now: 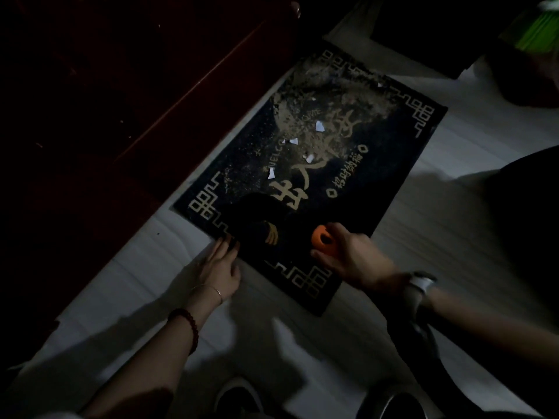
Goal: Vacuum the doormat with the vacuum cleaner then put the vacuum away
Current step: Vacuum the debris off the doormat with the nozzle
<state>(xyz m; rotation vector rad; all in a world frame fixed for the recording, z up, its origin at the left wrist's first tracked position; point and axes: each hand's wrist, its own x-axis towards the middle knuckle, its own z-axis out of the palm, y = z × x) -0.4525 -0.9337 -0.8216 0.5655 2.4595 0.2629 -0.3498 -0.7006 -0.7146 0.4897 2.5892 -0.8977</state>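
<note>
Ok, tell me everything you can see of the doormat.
The doormat is a dark rectangular mat with pale gold fret corners, large characters and partly hidden "WELCOME" lettering. It lies flat on the pale floor, skewed in view, alongside a dark red surface. Sandy dirt and white paper scraps cover its far half. The left hand rests its fingers on the near edge; the right hand holds an orange-tipped object above it.
</note>
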